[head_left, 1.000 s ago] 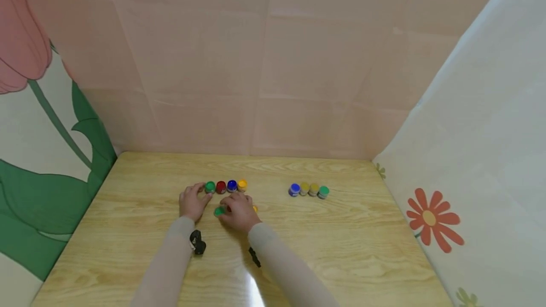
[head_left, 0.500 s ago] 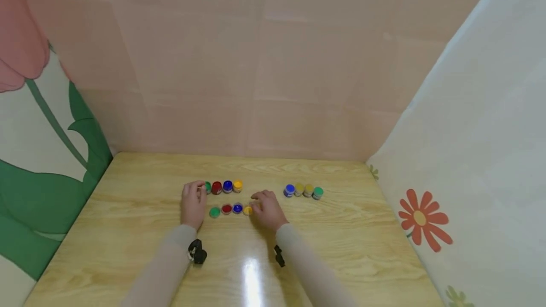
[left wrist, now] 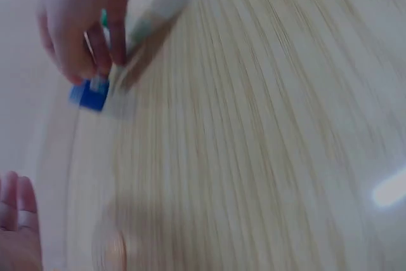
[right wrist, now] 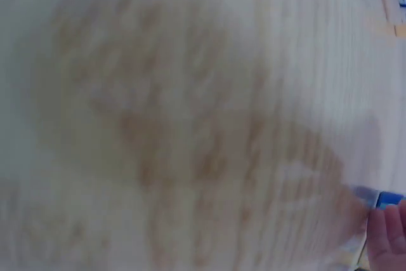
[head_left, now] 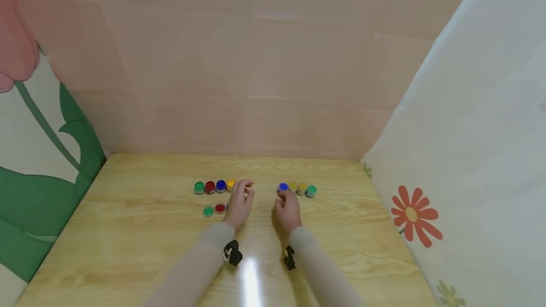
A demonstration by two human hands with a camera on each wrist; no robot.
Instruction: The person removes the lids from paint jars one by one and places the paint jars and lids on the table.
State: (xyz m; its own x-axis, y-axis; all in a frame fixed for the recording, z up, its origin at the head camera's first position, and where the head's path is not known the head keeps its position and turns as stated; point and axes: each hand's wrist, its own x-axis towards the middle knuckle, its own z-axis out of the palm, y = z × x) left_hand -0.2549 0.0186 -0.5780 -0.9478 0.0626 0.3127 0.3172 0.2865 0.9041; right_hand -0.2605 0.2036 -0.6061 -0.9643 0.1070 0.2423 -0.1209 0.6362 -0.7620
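Observation:
My right hand is at the blue paint jar, the leftmost of the right-hand row. In the left wrist view its bent fingers overlap that blue jar; a firm grip does not show. In the right wrist view the fingers lie beside the jar's blue cap. My left hand hovers with loosely bent fingers, holding nothing. It covers part of a row of paint lids, where a green lid and a red lid show. Just beyond it stands an open yellow paint jar.
Open green, red and blue paint jars stand left of the yellow one. Two yellowish jars and a green-capped jar continue the right row. All stand on a wood-grain table before a pink backdrop.
My right hand moved from the lid row to the blue jar at the right. My left hand left the green open jar and moved right, over the lids. The head view shifted slightly.

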